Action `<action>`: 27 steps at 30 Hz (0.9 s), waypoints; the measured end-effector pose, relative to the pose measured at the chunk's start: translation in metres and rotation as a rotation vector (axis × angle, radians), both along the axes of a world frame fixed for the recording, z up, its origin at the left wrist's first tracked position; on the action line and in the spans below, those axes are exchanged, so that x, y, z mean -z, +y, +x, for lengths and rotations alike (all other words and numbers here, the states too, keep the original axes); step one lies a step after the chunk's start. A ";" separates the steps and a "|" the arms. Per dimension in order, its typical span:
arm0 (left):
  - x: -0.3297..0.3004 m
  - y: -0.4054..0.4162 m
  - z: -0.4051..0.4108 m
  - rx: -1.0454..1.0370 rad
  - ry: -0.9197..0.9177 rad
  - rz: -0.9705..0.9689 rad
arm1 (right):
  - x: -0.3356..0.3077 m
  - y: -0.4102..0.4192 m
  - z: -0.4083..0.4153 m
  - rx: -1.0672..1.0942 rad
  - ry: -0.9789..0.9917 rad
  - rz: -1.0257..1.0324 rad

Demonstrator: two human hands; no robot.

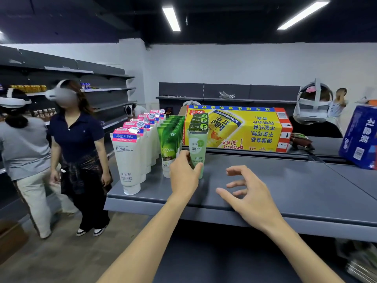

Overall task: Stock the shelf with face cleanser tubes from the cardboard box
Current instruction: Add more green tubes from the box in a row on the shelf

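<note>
Pale green cleanser tube (196, 154), base hidden, in left grip (184, 176); right grip (247, 193) empty, spread.

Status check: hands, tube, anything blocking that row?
Left hand gripping pale green seaweed-mud cleanser tube, upright on grey shelf. Right hand open, empty. Yellow drink carton behind the row.

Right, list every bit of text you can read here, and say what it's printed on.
"Facial cleanser", "Deep Clean Care": front white tube.
"FRESH", "99%": front green tube.
"SEAWEED MIRE": pale green tube gripped by the left hand.
"24": upside-down yellow box, its other print Chinese.
Blue box: Chinese characters only.
Other small print is too blurred.
</note>
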State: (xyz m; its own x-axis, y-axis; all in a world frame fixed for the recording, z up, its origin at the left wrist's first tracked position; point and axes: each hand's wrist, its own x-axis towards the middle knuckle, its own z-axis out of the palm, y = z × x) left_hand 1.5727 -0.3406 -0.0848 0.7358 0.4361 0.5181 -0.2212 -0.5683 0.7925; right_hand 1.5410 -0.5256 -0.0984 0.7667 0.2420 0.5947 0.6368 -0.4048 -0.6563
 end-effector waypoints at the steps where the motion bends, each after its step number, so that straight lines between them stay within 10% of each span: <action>1: 0.000 0.000 0.003 0.001 0.010 0.001 | -0.002 0.000 0.003 0.013 0.000 -0.016; 27: -0.005 0.003 0.027 -0.046 0.029 0.029 | -0.020 0.009 0.045 0.158 -0.004 -0.237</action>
State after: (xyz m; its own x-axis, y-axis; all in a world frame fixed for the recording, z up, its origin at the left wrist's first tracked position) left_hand 1.5994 -0.3378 -0.0795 0.7305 0.4546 0.5096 -0.1716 -0.6001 0.7813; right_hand 1.5862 -0.5166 -0.0788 0.8035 0.2524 0.5391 0.5562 -0.6411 -0.5289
